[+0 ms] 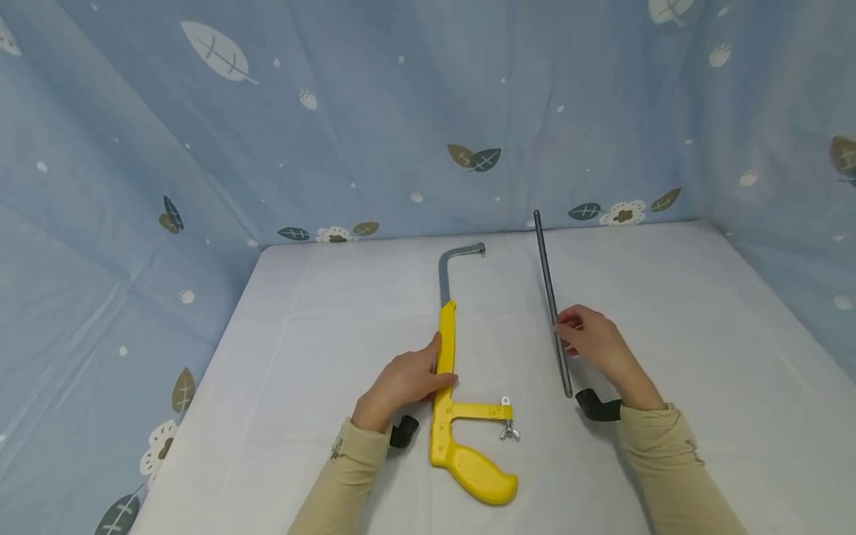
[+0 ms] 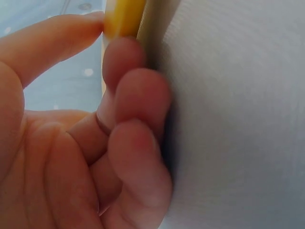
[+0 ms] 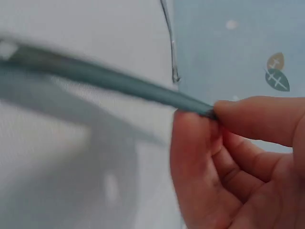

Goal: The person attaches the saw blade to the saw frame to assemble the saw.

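Rod (image 1: 551, 301), dark and straight, sits pinched in the fingers of my right hand (image 1: 595, 340), to the right of the yellow saw frame (image 1: 441, 409) and apart from it, over the counter (image 1: 334, 312). Their long axes run nearly parallel, away from me; the frame's open side faces the rod. My left hand (image 1: 404, 379) grips the frame's shaft.

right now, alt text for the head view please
A person's left hand grips a yellow-and-grey hacksaw frame on a white table, while the right hand pinches a long, thin dark-grey rod. Blue leaf-patterned fabric hangs behind.
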{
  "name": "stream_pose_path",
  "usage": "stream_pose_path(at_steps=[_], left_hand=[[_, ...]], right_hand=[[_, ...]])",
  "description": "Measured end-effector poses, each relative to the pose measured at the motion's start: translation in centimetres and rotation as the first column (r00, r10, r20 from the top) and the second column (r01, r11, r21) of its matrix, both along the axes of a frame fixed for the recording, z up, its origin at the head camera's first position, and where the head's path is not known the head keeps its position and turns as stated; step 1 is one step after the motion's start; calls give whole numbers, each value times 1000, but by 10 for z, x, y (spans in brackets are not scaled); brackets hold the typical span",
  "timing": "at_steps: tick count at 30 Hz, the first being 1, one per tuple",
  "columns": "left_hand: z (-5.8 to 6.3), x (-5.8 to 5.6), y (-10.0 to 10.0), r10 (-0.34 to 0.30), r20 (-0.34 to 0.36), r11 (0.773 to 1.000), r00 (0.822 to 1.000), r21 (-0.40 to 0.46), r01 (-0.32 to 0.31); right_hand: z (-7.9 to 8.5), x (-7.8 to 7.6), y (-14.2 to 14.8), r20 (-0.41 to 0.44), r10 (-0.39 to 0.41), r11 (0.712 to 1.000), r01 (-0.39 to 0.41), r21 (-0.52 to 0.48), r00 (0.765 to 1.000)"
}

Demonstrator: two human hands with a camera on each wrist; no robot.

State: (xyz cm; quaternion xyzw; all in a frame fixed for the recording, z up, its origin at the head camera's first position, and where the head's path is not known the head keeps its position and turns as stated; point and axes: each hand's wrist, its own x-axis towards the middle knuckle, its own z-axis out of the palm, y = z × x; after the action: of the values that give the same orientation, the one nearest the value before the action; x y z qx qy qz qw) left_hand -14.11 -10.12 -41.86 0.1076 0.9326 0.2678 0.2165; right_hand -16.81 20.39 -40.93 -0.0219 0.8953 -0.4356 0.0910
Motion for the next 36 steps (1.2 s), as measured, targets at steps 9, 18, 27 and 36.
stream_pose_path(at_steps=[9,18,27,36], left_hand=[[-1,1,-1,-1,-26,1000,1000,-5,1],[-2,0,-1,-5,-25,1000,1000,-8,4],[1,-2,-1,8,-31,1000,999,-7,-8],[1,3,2,-14,-79,999,997,-41,10]], right_hand=[[-2,-2,-11,33,-41,965,48,-259,999],[3,-5,-21,14,-49,908,51,-415,999],[2,-10,-27,-10,-101,830,78,-553,995],[-3,-4,-26,-12,-95,843,74,-533,995]])
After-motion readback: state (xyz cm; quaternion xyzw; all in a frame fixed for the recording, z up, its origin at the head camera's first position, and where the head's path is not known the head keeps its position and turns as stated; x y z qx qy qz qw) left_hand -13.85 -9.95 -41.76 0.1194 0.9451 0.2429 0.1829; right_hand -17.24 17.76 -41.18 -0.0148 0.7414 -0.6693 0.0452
